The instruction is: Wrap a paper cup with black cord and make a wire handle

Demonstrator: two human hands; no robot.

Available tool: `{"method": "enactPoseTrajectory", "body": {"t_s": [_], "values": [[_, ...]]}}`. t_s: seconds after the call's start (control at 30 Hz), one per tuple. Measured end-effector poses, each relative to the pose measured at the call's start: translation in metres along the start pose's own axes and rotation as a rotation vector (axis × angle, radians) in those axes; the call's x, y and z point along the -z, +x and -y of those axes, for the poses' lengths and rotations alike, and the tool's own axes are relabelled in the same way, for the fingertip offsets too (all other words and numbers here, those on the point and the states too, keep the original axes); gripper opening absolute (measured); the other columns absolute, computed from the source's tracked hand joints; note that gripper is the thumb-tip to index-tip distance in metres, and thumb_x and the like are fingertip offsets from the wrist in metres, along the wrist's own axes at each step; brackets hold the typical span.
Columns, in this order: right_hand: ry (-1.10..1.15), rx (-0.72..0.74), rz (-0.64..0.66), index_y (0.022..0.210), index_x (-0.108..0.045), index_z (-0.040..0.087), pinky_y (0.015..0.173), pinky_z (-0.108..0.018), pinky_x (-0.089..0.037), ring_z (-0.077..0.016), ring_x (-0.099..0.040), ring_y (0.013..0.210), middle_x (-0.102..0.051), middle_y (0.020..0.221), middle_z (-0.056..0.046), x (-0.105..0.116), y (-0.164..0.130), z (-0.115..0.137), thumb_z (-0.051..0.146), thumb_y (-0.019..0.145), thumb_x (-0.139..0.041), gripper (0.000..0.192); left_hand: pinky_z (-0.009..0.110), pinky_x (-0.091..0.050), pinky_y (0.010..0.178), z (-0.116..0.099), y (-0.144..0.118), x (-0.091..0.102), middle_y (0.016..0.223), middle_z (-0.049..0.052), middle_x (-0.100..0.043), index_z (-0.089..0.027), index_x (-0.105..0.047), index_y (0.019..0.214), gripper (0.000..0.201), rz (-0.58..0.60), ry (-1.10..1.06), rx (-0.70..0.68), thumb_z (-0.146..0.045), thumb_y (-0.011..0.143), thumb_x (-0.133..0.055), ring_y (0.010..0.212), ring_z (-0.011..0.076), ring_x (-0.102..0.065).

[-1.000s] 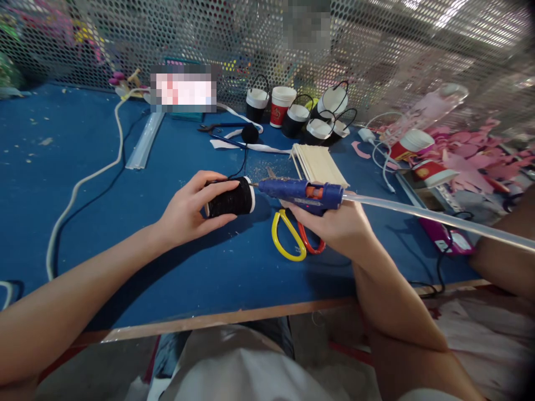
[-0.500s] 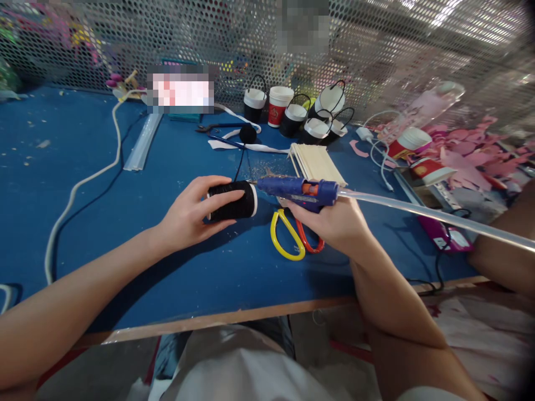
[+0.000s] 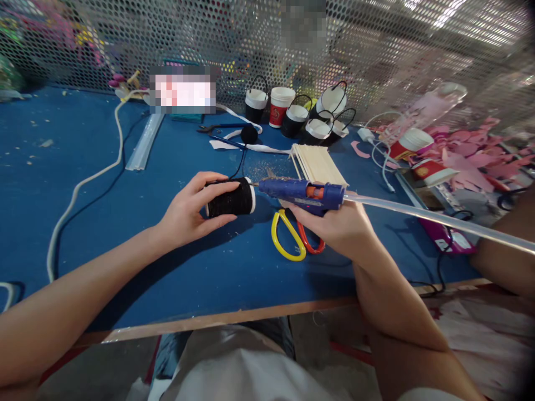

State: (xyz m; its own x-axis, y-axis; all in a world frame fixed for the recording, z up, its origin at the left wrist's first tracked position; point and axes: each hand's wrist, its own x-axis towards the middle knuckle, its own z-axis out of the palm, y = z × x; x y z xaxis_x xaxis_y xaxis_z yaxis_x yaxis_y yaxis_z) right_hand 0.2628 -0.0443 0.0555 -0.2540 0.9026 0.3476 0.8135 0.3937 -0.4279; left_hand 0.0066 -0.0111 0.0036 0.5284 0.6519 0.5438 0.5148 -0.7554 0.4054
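Note:
My left hand (image 3: 190, 209) is closed round a small paper cup (image 3: 230, 199) wrapped in black yarn. The cup lies on its side, its white rim facing right. From its top a black strand runs back to a ball of yarn (image 3: 249, 134). In my right hand (image 3: 345, 225) is a blue hot glue gun (image 3: 301, 192), with a long clear glue stick (image 3: 418, 213) sticking out behind. Its nozzle points left, close to the cup's rim; whether they touch I cannot tell. Scissors with yellow and red handles (image 3: 288, 235) lie under the gun, blades hidden.
Several black-wrapped cups with handles (image 3: 296, 120) and a red cup (image 3: 281, 107) stand at the back. Pliers (image 3: 221, 132), a white ribbon (image 3: 267, 148), wooden sticks (image 3: 320, 161) and glue sticks (image 3: 145, 142) lie around. Another person's arm (image 3: 507, 245) is at right.
My left hand has turned the cup slightly and its index finger has shifted up along it. The glue gun has moved a little right, away from the cup.

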Motion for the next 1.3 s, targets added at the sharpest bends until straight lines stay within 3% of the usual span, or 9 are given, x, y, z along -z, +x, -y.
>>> {"method": "enactPoseTrajectory", "body": {"t_s": [0.43,0.67,0.97,1.3], "values": [[0.02,-0.049,-0.013,0.066,-0.058,0.02,0.05,-0.028,-0.043,-0.0165,-0.056,0.057,-0.059,0.057,-0.002,-0.003,-0.006,-0.002,0.03,0.074,-0.058,0.013,0.037,-0.046,0.088,0.002,0.002,-0.002,0.111,0.009,-0.056,-0.021,-0.051,0.118,0.048,-0.05,-0.099,0.138,-0.036,0.075,-0.064,0.102,0.0202,-0.054],[0.068,-0.052,-0.047,0.068,-0.057,0.02,0.058,-0.029,-0.047,-0.0181,-0.06,0.065,-0.063,0.065,-0.001,-0.005,-0.008,-0.004,0.029,0.071,-0.063,0.011,0.036,-0.045,0.087,0.004,0.001,-0.003,0.111,0.008,-0.059,-0.022,-0.052,0.118,0.048,-0.045,-0.166,0.238,-0.039,0.075,-0.063,0.101,0.021,-0.055],[0.031,-0.01,-0.052,0.068,-0.056,0.022,0.061,-0.029,-0.047,-0.0194,-0.061,0.072,-0.064,0.067,-0.001,-0.005,-0.011,-0.004,0.029,0.071,-0.064,0.011,0.031,-0.048,0.079,0.002,0.002,-0.002,0.11,0.007,-0.061,-0.02,-0.053,0.118,0.049,-0.032,-0.219,0.392,-0.043,0.076,-0.06,0.094,0.0195,-0.058],[0.015,0.038,-0.018,0.067,-0.057,0.021,0.062,-0.029,-0.047,-0.0195,-0.06,0.072,-0.064,0.067,-0.001,-0.003,-0.01,-0.005,0.025,0.069,-0.064,0.009,0.032,-0.048,0.08,0.003,0.003,-0.002,0.112,0.007,-0.061,-0.019,-0.054,0.116,0.048,-0.032,-0.249,0.457,-0.044,0.075,-0.059,0.094,0.0198,-0.059]]}}
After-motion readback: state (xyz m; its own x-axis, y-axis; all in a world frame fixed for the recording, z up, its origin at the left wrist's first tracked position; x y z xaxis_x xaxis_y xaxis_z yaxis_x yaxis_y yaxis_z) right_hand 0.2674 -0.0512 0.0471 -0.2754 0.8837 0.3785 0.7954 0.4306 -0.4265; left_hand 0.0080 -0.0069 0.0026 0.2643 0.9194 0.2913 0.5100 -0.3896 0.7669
